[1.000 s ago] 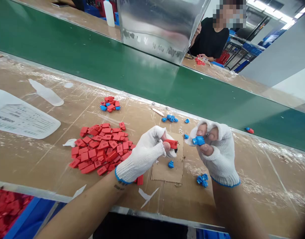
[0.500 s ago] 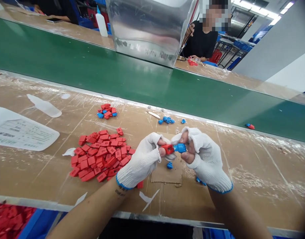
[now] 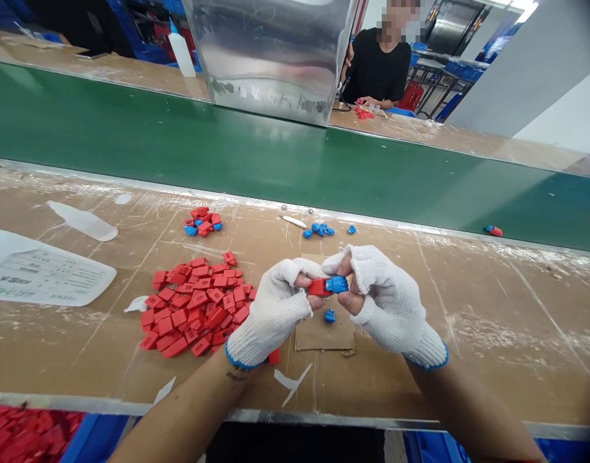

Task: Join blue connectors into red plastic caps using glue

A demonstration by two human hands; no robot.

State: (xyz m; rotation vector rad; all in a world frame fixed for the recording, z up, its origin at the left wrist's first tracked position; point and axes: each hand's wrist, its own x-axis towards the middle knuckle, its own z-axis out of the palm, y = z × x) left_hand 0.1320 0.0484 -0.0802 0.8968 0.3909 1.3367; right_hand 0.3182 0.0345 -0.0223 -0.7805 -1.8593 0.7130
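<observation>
My left hand (image 3: pixel 280 296), in a white fingertip-less glove, pinches a red plastic block (image 3: pixel 317 287) between thumb and finger. Opposite it, my right hand (image 3: pixel 391 296), gloved the same way, grips a blue plastic piece (image 3: pixel 337 285) shaped like a small toy fist. The two parts meet end to end; how deep the blue one sits in the red one I cannot tell. Below them a single blue piece (image 3: pixel 330 316) lies on a cardboard pad (image 3: pixel 319 337). A big pile of red blocks (image 3: pixel 198 302) spreads left of my left hand.
Behind the hands lie several blue pieces (image 3: pixel 319 229) and a white pen-like tool (image 3: pixel 293 221). A small red-and-blue heap (image 3: pixel 203 222) is farther left. A joined red-and-blue part (image 3: pixel 493 230) rests on the green belt (image 3: pixel 420 173). Across it sits a person (image 3: pixel 379 67) beside a metal housing (image 3: pixel 270 58).
The gap between the red block and the blue piece has closed, my hands coming closer together. The red block's opening has turned from view. The camera view has shifted slightly.
</observation>
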